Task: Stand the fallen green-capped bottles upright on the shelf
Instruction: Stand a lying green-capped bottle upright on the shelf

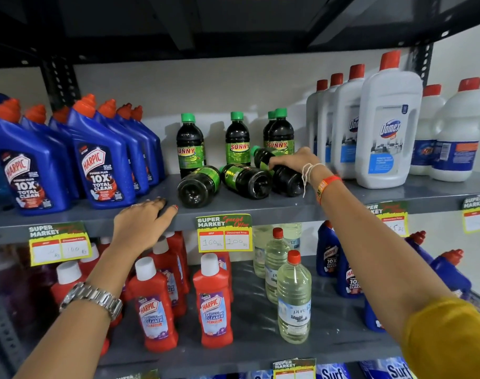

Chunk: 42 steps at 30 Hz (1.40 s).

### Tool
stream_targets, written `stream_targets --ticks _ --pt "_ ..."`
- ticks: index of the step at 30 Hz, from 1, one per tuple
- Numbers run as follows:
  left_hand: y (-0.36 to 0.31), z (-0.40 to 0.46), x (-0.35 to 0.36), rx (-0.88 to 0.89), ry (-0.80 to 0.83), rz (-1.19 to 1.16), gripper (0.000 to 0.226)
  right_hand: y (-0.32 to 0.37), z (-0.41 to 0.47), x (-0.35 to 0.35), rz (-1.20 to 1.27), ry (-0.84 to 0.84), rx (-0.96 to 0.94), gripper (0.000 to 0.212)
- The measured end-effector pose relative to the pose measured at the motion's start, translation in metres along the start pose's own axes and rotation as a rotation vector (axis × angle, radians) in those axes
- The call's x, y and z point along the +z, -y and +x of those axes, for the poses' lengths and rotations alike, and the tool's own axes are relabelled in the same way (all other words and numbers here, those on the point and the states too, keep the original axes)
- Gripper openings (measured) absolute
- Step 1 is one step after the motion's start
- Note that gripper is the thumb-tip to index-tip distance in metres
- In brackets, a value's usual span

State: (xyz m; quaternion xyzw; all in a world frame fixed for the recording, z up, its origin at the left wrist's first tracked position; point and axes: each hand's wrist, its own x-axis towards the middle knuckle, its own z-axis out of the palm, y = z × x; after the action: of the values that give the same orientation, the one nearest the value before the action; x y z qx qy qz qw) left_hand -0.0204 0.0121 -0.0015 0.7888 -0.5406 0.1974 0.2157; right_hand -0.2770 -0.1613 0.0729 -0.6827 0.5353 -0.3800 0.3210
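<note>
Three dark green-capped bottles lie on their sides on the grey shelf [260, 207], bases toward me: the left fallen bottle [197, 186], the middle fallen bottle [247, 180] and the right fallen bottle [284, 173]. My right hand [294, 160] is closed over the right one, whose green cap points back left. Behind them several matching bottles stand upright, among them a left upright bottle [190, 144] and a centre upright bottle [237, 139]. My left hand [144, 222] rests flat on the shelf's front edge, fingers spread, holding nothing.
Blue Harpic bottles [96, 165] crowd the shelf to the left, tall white Domex bottles [386, 127] to the right. A price tag [224, 233] hangs on the shelf edge. The shelf below carries red cleaner bottles [214, 305] and clear liquid bottles [293, 299].
</note>
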Motion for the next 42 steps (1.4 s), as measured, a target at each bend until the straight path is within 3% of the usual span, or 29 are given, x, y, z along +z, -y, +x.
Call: stream_targets --ticks 3,5,9,11,16,22,26,29,32,35,38,42 --pt "-0.002 -0.002 -0.001 0.005 -0.028 0.001 0.045 -0.023 0.037 0.001 0.209 -0.119 -0.029 0.098" --pt "-0.002 -0.002 -0.001 0.008 -0.045 -0.008 0.045 -0.012 0.013 -0.006 0.319 -0.219 -0.070 0.089" --pt "-0.002 -0.001 0.001 0.011 -0.055 -0.011 0.045 -0.002 -0.016 -0.014 0.382 -0.310 -0.205 0.045" --pt "-0.001 -0.001 0.002 0.010 -0.056 -0.011 0.045 -0.010 -0.015 -0.013 0.391 -0.337 -0.217 0.051" --pt "0.002 0.000 0.005 0.025 -0.072 -0.008 0.044 -0.040 -0.013 -0.006 0.382 -0.292 -0.175 0.082" --pt "0.005 0.000 0.008 0.064 -0.113 0.006 0.064 -0.038 -0.023 -0.009 0.438 -0.146 -0.214 0.065" --pt "0.002 -0.001 0.007 0.046 -0.115 0.010 0.063 -0.037 -0.022 -0.001 0.289 -0.232 -0.222 0.061" --pt "0.004 0.000 0.008 0.043 -0.109 0.009 0.062 -0.034 -0.026 0.011 -0.016 -0.393 -0.217 0.091" --pt "0.005 -0.001 0.008 0.046 -0.120 0.011 0.061 -0.033 -0.025 0.013 -0.085 -0.482 -0.228 0.102" --pt "0.005 -0.001 0.007 0.040 -0.117 0.018 0.061 -0.035 -0.017 0.007 0.071 -0.378 -0.211 0.099" --pt "0.005 0.000 0.007 0.042 -0.101 0.023 0.060 -0.040 -0.011 0.003 0.419 -0.180 -0.136 0.088" --pt "0.005 0.000 0.009 0.045 -0.104 0.015 0.044 -0.037 -0.015 -0.004 0.725 0.010 -0.134 0.070"
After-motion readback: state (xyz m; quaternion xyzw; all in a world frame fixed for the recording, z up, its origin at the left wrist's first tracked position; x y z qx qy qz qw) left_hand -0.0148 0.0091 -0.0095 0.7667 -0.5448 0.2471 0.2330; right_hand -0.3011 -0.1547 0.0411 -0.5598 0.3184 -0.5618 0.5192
